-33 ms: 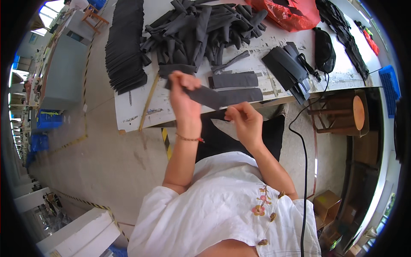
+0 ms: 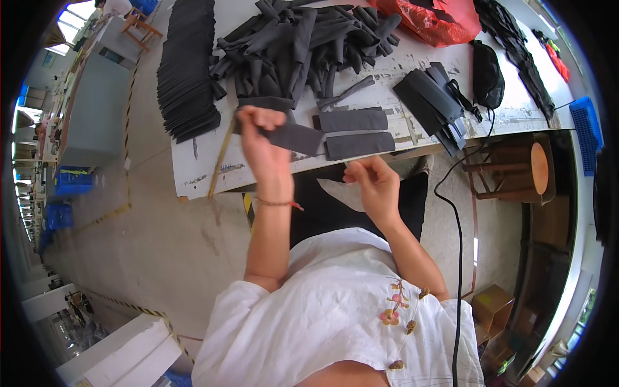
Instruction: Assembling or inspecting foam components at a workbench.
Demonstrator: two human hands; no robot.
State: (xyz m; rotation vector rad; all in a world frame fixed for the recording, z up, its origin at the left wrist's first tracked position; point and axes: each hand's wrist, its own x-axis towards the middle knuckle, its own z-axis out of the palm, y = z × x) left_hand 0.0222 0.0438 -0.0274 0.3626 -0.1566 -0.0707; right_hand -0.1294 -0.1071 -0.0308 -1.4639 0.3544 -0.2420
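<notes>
My left hand (image 2: 265, 145) is raised over the table's front edge, its fingers curled round one end of a dark grey fabric strip (image 2: 293, 138). The strip's other end points right and hangs free above the tabletop. Lower and to the right, my right hand (image 2: 376, 188) is pinched, thumb against fingertips, apart from the strip. Whatever it may hold is too small to make out. Two flat grey fabric pieces (image 2: 360, 144) lie on the table just beyond it. Past my left hand rises a loose heap of folded grey strips (image 2: 303, 48).
A long stack of dark strips (image 2: 187, 71) runs along the white table's (image 2: 213, 164) left side. To the right lie flat dark pieces (image 2: 425, 100), a black pouch (image 2: 488, 76) and a red plastic bag (image 2: 432, 22). A black cable (image 2: 459, 232) hangs beside me, near a wooden stool (image 2: 538, 169).
My left hand has shifted left, taking the fabric strip with it. The strip's free end is now farther from my right hand, which has moved only slightly.
</notes>
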